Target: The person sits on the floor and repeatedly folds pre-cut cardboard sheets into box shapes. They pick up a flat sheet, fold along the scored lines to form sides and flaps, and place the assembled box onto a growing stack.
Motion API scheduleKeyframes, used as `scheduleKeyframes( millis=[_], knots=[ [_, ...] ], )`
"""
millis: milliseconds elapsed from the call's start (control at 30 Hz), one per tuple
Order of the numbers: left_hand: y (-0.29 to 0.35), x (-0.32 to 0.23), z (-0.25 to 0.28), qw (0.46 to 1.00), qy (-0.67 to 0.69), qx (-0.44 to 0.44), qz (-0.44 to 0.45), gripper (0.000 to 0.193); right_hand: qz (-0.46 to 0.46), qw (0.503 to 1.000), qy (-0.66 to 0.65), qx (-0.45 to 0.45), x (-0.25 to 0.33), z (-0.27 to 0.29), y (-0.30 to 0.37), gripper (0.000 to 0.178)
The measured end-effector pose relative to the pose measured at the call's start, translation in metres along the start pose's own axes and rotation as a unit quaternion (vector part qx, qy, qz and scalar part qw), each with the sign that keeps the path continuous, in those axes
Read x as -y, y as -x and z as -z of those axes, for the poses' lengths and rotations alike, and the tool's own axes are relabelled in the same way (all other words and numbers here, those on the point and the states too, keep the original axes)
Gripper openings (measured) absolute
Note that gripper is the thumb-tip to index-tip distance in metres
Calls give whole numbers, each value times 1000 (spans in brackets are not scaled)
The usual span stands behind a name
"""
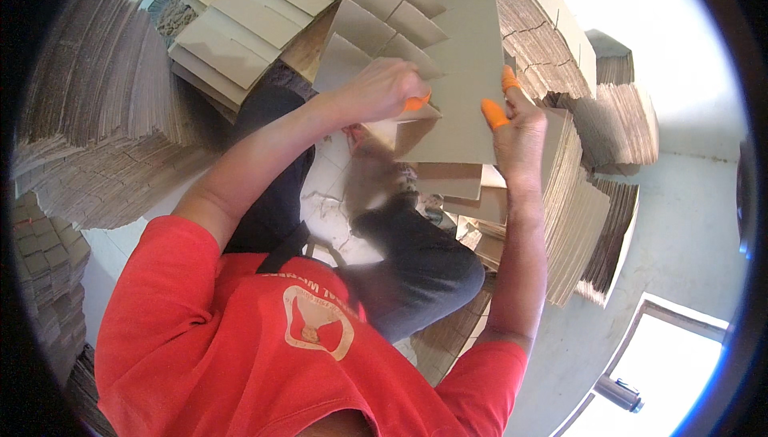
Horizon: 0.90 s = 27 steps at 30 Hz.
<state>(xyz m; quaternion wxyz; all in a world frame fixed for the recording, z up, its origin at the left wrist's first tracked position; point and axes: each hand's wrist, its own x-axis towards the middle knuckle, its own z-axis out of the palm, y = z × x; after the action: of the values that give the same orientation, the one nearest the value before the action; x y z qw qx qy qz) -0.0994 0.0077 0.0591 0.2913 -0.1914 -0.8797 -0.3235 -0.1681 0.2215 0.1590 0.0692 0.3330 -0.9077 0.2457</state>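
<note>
A tall grey-brown cardboard sheet (464,77) stands in front of me, with several smaller cardboard cross pieces (416,25) joined along its left side like a box divider. My right hand (520,129) grips the sheet's right edge between thumb and fingers, with orange finger covers on the thumb and a fingertip. On the left side, my left hand (384,91) is closed at the lowest cross piece (418,129). An orange cover shows on one of its fingers. What lies inside its curled fingers is partly hidden.
Overlapping cardboard pieces (248,29) lie at the upper left. Tall stacks of cardboard sheets (96,77) fill the left, and more stacks (560,205) stand at the right beside a pale wall (680,221). My bent legs (416,269) are below the work.
</note>
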Motion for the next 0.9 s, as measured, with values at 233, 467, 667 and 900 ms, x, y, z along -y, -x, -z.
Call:
scheduleKeyframes(
  millis=[233,467,667,900],
  knots=[
    [5,15,-6,1000,-10,25,11,13,-32,986,-37,160,41,-2,-11,56],
    [-1,-2,2,996,-17,81,40,16,45,965,127,226,23,-43,21,46],
    [8,-1,18,1000,-15,11,-21,33,-177,963,131,-152,-54,30,41,36],
    [23,5,32,997,-74,-21,11,48,-329,869,370,-6,-168,59,115,38]
  ],
)
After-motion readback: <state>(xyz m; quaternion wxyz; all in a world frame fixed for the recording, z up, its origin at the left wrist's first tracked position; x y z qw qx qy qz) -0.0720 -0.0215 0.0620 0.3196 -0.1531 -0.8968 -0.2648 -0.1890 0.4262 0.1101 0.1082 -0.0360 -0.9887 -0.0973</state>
